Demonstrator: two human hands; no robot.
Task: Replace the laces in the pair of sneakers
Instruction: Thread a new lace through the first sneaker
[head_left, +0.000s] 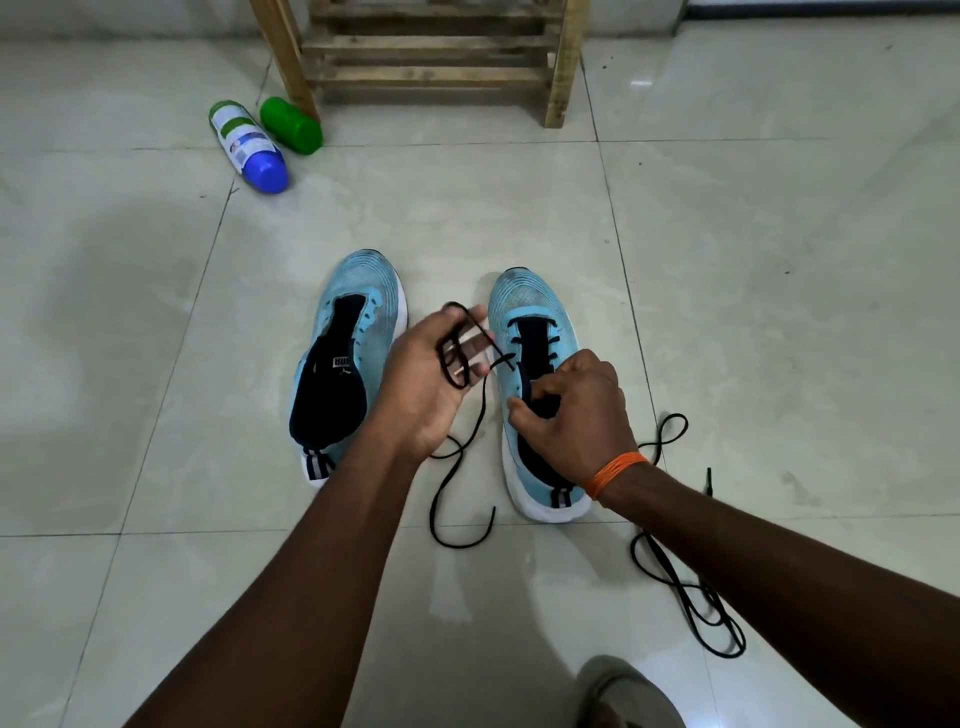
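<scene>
Two light-blue sneakers stand side by side on the tiled floor, toes pointing away. The left sneaker (358, 332) has no lace in it. The right sneaker (535, 317) has a black lace (470, 441) running through its eyelets. My left hand (431, 379) holds that lace wound in loops around its fingers, between the two shoes. Its free end trails down onto the floor. My right hand (571, 415), with an orange thread at the wrist, grips the tongue and collar of the right sneaker. A second black lace (691, 592) lies loose on the floor to the right.
A spray can with a blue cap (249, 148) and a green cap (291, 126) lie on the floor at the back left. A wooden rack (436, 57) stands against the far wall. My knee (623, 696) shows at the bottom edge.
</scene>
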